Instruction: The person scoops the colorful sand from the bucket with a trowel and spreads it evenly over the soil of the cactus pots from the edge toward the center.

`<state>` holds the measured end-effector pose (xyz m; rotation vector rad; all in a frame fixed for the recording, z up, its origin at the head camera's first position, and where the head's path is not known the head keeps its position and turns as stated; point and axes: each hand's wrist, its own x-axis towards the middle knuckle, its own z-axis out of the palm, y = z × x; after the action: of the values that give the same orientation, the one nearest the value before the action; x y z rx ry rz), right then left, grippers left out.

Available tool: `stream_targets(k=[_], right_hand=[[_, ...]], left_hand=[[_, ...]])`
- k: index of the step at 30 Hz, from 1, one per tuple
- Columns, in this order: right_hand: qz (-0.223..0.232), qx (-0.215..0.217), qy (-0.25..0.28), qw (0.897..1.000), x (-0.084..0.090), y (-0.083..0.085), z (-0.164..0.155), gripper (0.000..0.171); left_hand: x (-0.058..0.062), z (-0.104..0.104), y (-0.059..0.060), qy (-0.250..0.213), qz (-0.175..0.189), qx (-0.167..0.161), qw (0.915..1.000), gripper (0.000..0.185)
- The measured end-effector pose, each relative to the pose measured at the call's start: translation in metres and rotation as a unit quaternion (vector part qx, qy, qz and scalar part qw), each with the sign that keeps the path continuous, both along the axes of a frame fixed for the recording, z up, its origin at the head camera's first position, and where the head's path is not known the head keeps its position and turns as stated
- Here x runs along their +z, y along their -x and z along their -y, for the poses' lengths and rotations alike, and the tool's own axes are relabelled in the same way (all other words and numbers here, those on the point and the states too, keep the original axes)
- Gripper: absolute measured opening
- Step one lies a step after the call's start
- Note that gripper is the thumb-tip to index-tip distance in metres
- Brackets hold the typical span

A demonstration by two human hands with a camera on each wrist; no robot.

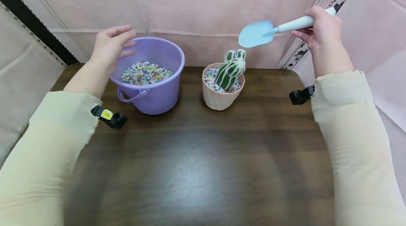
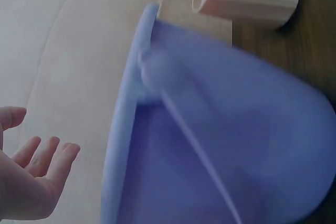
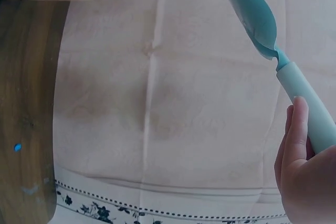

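High at the right of the head view, my right hand (image 1: 326, 29) grips the pale handle of a light blue trowel (image 1: 256, 34). The trowel's blade points left, raised beyond and to the right of a potted cactus (image 1: 226, 74). In the right wrist view the fingers wrap the handle (image 3: 307, 100). My left hand (image 1: 109, 46) is held beside the far left rim of a purple bucket (image 1: 161, 95), its fingers loosely spread and holding nothing. Small multicoloured pebbles (image 1: 146, 73) lie inside the bucket. Similar pebbles surround the cactus in its cream faceted pot (image 1: 219, 99).
Bucket and pot stand near the back edge of a dark wooden table (image 1: 190, 169). A pink cloth (image 1: 203, 4) hangs behind it, with more cloth at both sides. One small blue pebble (image 1: 268, 84) lies on the tabletop right of the pot. The bucket's handle (image 1: 131, 96) hangs down in front.
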<state>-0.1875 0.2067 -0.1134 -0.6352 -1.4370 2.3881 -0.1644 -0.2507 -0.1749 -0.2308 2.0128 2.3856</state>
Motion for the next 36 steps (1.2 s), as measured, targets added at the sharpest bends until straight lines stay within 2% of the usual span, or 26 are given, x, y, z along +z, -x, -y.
stream_targets(k=[7, 12, 18, 23, 27, 36], right_hand=[[-0.003, 0.012, 0.014, 1.0, 0.004, 0.008, 0.013, 0.02], [-0.004, 0.025, 0.007, 1.0, 0.007, 0.013, 0.03, 0.018], [-0.006, 0.042, -0.029, 0.999, 0.01, 0.018, 0.065, 0.02], [-0.002, 0.065, -0.073, 0.995, 0.009, 0.019, 0.097, 0.021], [-0.011, 0.086, -0.106, 0.991, 0.005, 0.019, 0.121, 0.023], [-0.011, 0.117, -0.187, 0.975, -0.014, 0.026, 0.165, 0.026]], left_hand=[[-0.01, 0.033, -0.002, 0.029, 0.004, 0.044, 0.9986, 0.065], [-0.022, 0.054, -0.002, 0.056, 0.03, 0.064, 0.9959, 0.067], [-0.042, 0.062, 0.0, 0.031, 0.071, 0.04, 0.9962, 0.078], [-0.053, 0.059, -0.002, 0.007, 0.075, 0.006, 0.9971, 0.077], [-0.056, 0.055, -0.003, 0.002, 0.07, -0.005, 0.9976, 0.072], [-0.057, 0.049, -0.006, 0.004, 0.065, -0.003, 0.9979, 0.067]])
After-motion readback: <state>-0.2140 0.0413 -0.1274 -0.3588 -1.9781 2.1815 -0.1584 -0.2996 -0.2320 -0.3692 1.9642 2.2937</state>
